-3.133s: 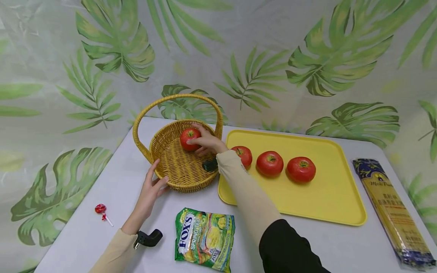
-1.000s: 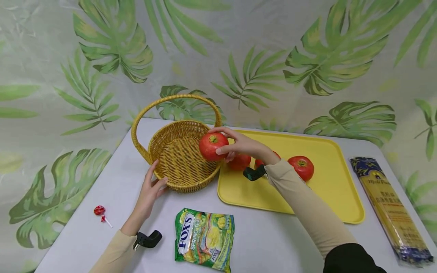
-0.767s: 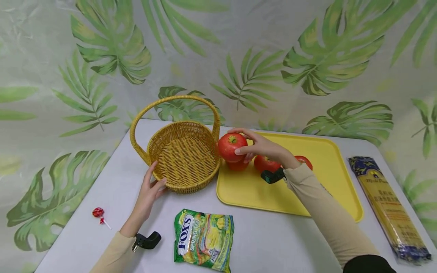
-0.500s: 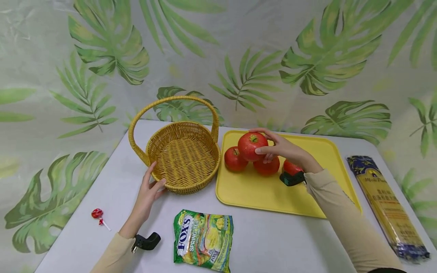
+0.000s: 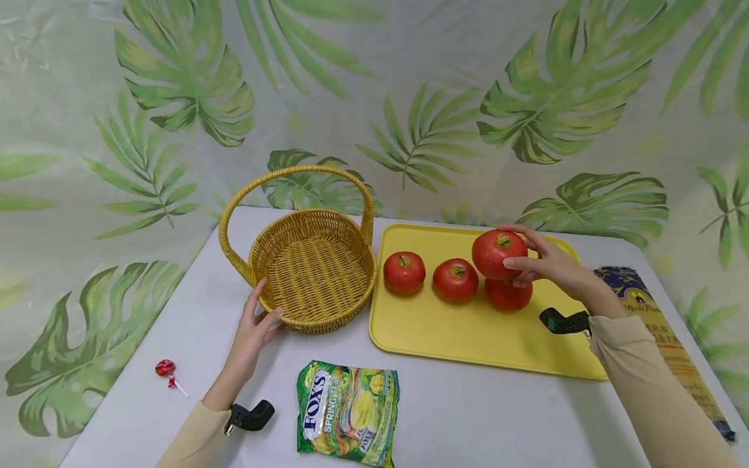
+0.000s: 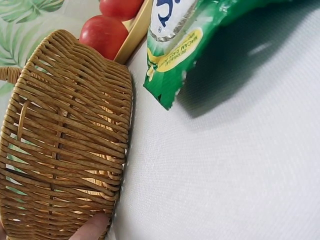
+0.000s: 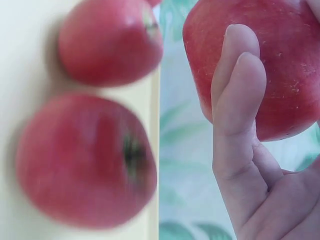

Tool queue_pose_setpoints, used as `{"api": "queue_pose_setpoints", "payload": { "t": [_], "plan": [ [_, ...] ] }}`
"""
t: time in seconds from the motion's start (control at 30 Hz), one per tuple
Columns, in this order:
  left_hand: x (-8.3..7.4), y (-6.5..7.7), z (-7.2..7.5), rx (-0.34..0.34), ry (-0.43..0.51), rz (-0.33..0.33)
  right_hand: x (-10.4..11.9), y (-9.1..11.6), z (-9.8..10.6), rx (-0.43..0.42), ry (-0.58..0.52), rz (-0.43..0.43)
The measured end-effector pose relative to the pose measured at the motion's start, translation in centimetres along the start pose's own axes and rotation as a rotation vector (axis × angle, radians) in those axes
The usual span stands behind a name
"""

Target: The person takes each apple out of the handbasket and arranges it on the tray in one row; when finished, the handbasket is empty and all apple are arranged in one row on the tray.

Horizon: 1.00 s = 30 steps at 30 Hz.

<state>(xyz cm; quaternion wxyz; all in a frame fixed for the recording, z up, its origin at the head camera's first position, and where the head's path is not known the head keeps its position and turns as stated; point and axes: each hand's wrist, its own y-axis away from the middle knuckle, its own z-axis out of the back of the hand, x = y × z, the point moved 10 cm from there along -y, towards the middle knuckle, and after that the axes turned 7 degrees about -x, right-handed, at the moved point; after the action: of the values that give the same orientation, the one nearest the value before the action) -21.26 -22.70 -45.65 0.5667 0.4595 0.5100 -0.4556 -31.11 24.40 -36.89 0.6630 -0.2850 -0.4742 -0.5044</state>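
My right hand (image 5: 547,263) grips a red apple (image 5: 499,253) with thumb and fingers, up above the right part of the yellow tray (image 5: 433,341). In the head view this apple overlaps the rightmost of three apples on the tray, the others being a left apple (image 5: 404,273) and a middle apple (image 5: 455,280). The right wrist view shows the fingers (image 7: 240,105) curled against the held apple (image 7: 280,65). My left hand (image 5: 253,331) rests at the near-left rim of the wicker basket (image 5: 316,322), its fingers extended. In the left wrist view a fingertip (image 6: 95,225) touches the basket's wall.
A green Fox's candy bag (image 5: 349,413) lies in front of the basket. At the left is a red lollipop (image 5: 166,369). A pasta packet (image 5: 661,325) lies right of the tray, partly behind my right forearm. A leaf-print backdrop (image 5: 433,130) rises behind the table.
My right hand has taken the apple out of the basket and carried it right, across the tray to over the rightmost apple. The left hand has stayed at the basket's rim.
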Motion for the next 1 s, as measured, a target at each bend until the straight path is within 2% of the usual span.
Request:
{"api": "queue_pose_setpoints", "payload": {
  "t": [0.37, 0.57, 0.77, 1.0],
  "plan": [
    [-0.3, 0.0, -0.1, 0.001, -0.002, -0.001, -3.1, 3.6, 5.4, -0.127, 0.031, -0.030],
    [-0.2, 0.1, 0.0, -0.007, -0.014, 0.002, -5.0, 5.6, 7.6, -0.163, 0.037, -0.028],
    [-0.1, 0.1, 0.0, -0.008, -0.017, -0.004, -7.5, 6.8, 8.6, -0.194, 0.023, -0.052],
    [0.0, 0.1, 0.0, -0.006, -0.014, -0.006, -10.6, 7.7, 8.1, -0.199, 0.007, -0.144]
  ]
}}
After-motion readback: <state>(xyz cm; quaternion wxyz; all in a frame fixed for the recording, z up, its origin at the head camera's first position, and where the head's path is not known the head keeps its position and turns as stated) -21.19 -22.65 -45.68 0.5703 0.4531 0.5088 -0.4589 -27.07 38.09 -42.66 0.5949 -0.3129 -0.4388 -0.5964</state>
